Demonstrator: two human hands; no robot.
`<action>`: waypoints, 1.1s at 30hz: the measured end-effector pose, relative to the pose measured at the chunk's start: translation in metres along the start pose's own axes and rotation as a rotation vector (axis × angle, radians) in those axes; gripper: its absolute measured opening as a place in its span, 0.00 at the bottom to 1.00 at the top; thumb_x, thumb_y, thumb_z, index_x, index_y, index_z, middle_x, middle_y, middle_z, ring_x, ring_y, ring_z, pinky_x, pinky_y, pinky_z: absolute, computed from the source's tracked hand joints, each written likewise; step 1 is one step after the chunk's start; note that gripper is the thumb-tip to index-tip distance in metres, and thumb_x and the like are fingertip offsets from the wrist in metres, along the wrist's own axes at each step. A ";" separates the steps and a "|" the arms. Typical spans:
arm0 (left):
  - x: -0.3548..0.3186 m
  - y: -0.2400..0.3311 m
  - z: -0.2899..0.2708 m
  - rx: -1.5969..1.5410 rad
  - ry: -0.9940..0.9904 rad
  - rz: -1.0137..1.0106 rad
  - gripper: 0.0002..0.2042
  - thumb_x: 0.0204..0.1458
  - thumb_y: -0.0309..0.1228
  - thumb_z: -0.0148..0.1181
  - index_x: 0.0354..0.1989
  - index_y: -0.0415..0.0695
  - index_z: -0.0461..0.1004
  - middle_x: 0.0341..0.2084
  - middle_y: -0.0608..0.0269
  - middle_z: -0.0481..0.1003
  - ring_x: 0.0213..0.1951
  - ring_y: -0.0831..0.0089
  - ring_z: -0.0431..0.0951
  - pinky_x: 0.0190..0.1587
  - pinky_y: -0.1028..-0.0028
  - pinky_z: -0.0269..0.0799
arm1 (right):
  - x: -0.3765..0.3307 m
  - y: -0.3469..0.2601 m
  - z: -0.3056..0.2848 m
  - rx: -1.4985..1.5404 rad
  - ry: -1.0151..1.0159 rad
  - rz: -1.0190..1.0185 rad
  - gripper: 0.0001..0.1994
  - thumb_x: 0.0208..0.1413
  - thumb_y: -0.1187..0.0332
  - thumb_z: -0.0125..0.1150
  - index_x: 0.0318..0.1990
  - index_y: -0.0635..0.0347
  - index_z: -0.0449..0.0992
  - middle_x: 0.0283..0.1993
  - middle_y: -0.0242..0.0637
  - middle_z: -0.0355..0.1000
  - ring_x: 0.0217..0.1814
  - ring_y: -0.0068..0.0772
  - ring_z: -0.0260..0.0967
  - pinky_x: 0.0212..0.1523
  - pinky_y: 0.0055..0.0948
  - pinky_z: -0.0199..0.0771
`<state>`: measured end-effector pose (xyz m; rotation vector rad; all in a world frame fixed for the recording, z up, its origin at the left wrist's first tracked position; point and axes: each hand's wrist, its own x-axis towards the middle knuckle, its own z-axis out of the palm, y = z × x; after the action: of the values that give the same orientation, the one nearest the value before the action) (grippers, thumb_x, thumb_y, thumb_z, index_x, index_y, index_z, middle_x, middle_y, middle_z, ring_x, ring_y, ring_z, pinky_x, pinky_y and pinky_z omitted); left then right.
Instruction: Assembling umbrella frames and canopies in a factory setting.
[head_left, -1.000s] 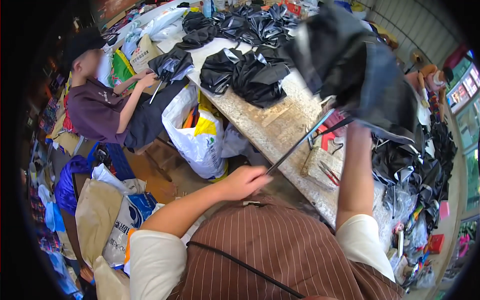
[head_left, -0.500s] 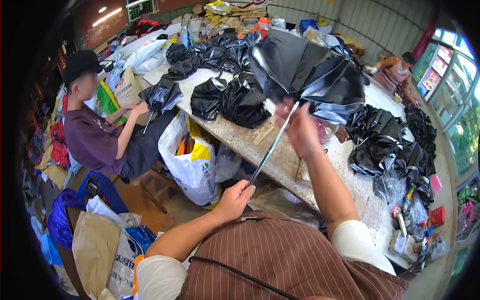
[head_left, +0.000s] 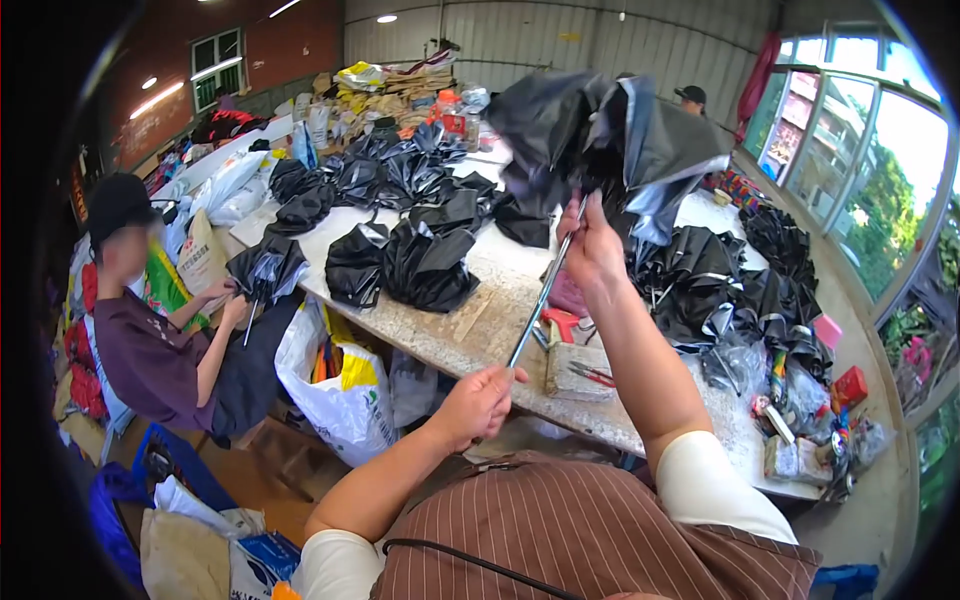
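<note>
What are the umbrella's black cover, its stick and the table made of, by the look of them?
Black cover: thin, probably synthetic cloth; it hangs in loose folds with a slight sheen.
Stick: likely metal, smooth and shiny, with bright highlights along its length.
Table: perhaps painted wood or board; the pale top is blotchy and worn, so I can't be sure.

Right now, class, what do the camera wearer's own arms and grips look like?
Short off-white sleeves leave both forearms bare. The left grip and right grip are gloveless, with no watch or bracelet visible. A brown garment with thin pale stripes covers the front, crossed by a black cord.
</note>
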<state>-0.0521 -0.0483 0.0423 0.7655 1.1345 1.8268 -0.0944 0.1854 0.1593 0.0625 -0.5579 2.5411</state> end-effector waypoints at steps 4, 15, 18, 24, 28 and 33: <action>0.029 0.016 0.022 0.462 0.145 0.271 0.10 0.60 0.37 0.43 0.44 0.46 0.66 0.10 0.76 0.51 0.11 0.86 0.46 0.12 0.85 0.41 | -0.003 -0.031 0.048 -0.143 -0.160 -0.195 0.12 0.58 0.63 0.52 0.41 0.63 0.65 0.33 0.36 0.63 0.26 0.18 0.56 0.19 0.10 0.56; 0.031 0.076 0.071 -0.676 -0.610 -0.184 0.10 0.59 0.36 0.43 0.42 0.47 0.68 0.10 0.76 0.53 0.11 0.86 0.48 0.12 0.83 0.43 | -0.019 -0.073 0.115 -0.005 -0.466 -0.094 0.10 0.59 0.68 0.49 0.43 0.66 0.65 0.39 0.40 0.66 0.31 0.22 0.63 0.25 0.14 0.64; 0.034 0.072 0.068 -0.728 -0.659 -0.218 0.10 0.59 0.34 0.43 0.42 0.46 0.69 0.10 0.76 0.54 0.11 0.85 0.48 0.13 0.82 0.43 | -0.014 -0.077 0.111 -0.004 -0.568 -0.043 0.10 0.59 0.69 0.48 0.44 0.66 0.65 0.40 0.42 0.67 0.32 0.24 0.64 0.26 0.15 0.66; 0.045 0.043 0.057 0.269 0.081 0.298 0.12 0.60 0.33 0.41 0.48 0.46 0.67 0.09 0.78 0.50 0.10 0.86 0.44 0.10 0.83 0.40 | -0.017 -0.077 0.099 -0.719 -0.138 -0.448 0.09 0.59 0.67 0.48 0.38 0.65 0.70 0.31 0.38 0.70 0.25 0.24 0.64 0.25 0.16 0.66; 0.062 0.015 0.035 0.614 0.228 0.764 0.11 0.60 0.32 0.42 0.46 0.45 0.68 0.10 0.77 0.52 0.10 0.87 0.45 0.10 0.84 0.39 | -0.024 -0.081 0.088 -1.131 0.055 -0.616 0.09 0.58 0.67 0.50 0.34 0.63 0.72 0.25 0.35 0.70 0.20 0.24 0.63 0.25 0.16 0.66; 0.056 0.024 0.028 0.636 0.249 0.766 0.10 0.59 0.32 0.44 0.46 0.44 0.68 0.13 0.75 0.55 0.11 0.87 0.48 0.12 0.85 0.42 | -0.073 -0.074 0.084 -2.123 -0.078 -0.943 0.09 0.55 0.66 0.52 0.29 0.62 0.74 0.22 0.32 0.70 0.16 0.25 0.62 0.23 0.22 0.65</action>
<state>-0.0628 0.0070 0.0791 1.5299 1.7958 2.2251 0.0000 0.1733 0.2525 -0.2648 -2.1338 0.2474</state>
